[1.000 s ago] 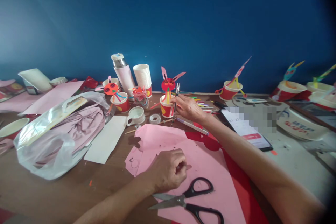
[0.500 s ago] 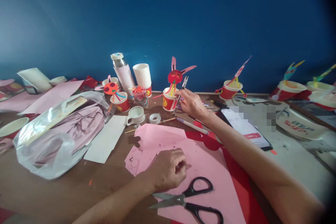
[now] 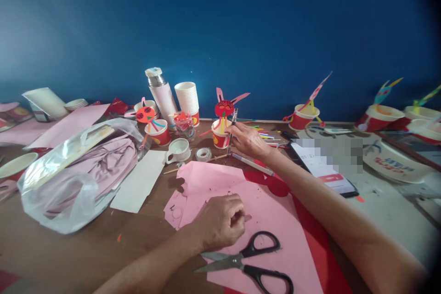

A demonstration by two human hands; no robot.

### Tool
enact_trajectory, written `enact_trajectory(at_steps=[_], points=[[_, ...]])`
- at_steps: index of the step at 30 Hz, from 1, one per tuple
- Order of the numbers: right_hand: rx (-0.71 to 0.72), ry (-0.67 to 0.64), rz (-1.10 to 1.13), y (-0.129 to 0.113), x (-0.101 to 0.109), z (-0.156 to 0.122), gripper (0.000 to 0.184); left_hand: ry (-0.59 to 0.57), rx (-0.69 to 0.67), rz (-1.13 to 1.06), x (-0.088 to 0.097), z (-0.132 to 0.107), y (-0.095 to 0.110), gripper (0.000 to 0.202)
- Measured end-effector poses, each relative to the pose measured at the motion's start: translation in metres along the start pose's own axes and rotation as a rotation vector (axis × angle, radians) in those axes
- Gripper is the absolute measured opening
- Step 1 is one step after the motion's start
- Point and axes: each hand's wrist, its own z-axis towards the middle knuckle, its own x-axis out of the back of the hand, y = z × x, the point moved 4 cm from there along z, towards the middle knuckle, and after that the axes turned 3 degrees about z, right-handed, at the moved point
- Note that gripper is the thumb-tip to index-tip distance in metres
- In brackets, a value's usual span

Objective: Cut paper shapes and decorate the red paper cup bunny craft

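My right hand [image 3: 250, 140] is closed around an upright pen [image 3: 231, 134], with its fingers against the right side of a red-and-white paper cup [image 3: 217, 140]. From this cup rises a red paper face [image 3: 223, 108] with pink ears and drawn eyelashes, on a yellow-green stem. My left hand [image 3: 222, 220] is curled above a sheet of pink paper [image 3: 268, 220]. A small tip shows by its fingers, and I cannot make out what it is. Black-handled scissors [image 3: 237, 262] lie spread just below that hand, partly on the pink sheet.
Behind stand a thermos [image 3: 161, 96], stacked paper cups [image 3: 186, 101] and another cup figure [image 3: 158, 134]. A tape roll [image 3: 203, 154] and white mug [image 3: 178, 150] lie near the middle. At left is a plastic bag [image 3: 74, 202]; at right, a phone [image 3: 324, 170] and more cup figures [image 3: 303, 117].
My right hand has moved slightly left and down with the pen. The cup has shifted a little left and nearer, and its red face sits lower. My left hand has stayed in place.
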Motion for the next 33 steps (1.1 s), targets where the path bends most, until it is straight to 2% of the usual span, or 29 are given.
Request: enact_trajectory(at_steps=[25, 33], points=[[-0.042, 0.062, 0.038, 0.0036, 0.0009, 0.0021, 0.021, 0.008, 0.003, -0.01, -0.0014, 0.0003, -0.0007, 0.016], [-0.059, 0.079, 0.016, 0.0053, 0.004, 0.0079, 0.024, -0.023, 0.042, -0.004, 0.0009, 0.0012, 0.0011, 0.017]])
